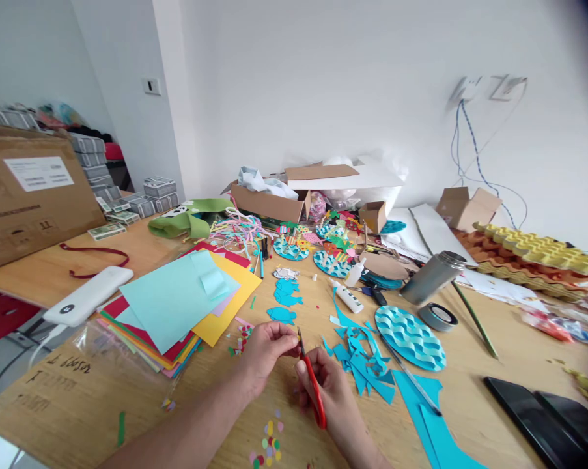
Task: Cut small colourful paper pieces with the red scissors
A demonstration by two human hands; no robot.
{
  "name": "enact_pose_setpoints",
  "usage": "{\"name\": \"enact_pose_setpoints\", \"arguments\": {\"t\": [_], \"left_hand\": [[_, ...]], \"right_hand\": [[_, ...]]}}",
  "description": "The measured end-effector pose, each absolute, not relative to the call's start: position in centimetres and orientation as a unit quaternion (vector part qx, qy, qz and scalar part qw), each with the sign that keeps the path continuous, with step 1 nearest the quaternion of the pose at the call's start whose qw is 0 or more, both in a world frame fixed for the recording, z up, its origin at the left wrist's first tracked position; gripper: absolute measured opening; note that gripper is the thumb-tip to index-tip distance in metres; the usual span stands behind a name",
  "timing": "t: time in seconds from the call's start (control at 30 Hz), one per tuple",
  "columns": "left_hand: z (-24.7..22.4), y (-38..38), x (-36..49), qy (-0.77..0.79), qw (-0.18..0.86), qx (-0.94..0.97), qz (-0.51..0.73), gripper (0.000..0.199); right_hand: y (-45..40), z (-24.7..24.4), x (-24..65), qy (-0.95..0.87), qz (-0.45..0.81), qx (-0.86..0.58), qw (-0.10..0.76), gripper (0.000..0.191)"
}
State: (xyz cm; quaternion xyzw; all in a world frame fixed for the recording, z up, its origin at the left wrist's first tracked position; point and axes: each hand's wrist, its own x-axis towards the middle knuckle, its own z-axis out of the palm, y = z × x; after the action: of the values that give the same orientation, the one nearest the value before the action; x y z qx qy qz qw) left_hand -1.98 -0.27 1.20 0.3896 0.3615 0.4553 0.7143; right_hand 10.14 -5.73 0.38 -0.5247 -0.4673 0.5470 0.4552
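Note:
My right hand (325, 384) is closed round the red-handled scissors (316, 391), whose blades point up and away from me. My left hand (269, 348) pinches a tiny yellowish piece close to the blade tips; most of it is hidden by the fingers. Just beyond the hands lie blue paper fish (281, 315). Small coloured paper dots (269, 444) are scattered on the table below the hands, and more (242, 339) lie left of my left hand. Blue paper scraps (362, 358) are heaped to the right of the scissors.
Coloured paper sheets (167, 299) are stacked at the left, near a white power bank (88, 296). Glue bottles (348, 298), a wavy blue oval (411, 339), a steel flask (433, 279) and tape (438, 317) stand or lie rightward. Dark phones (528, 417) lie front right.

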Motion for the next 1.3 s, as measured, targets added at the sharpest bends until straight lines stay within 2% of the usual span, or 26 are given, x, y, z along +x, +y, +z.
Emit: {"name": "enact_pose_setpoints", "arguments": {"t": [1.3], "left_hand": [[1.05,0.01,-2.26,0.352,0.716,0.399,0.452,0.010]], "right_hand": [[-5.71,-0.11,10.22,-0.477,0.537,-0.536,0.444,0.034]]}}
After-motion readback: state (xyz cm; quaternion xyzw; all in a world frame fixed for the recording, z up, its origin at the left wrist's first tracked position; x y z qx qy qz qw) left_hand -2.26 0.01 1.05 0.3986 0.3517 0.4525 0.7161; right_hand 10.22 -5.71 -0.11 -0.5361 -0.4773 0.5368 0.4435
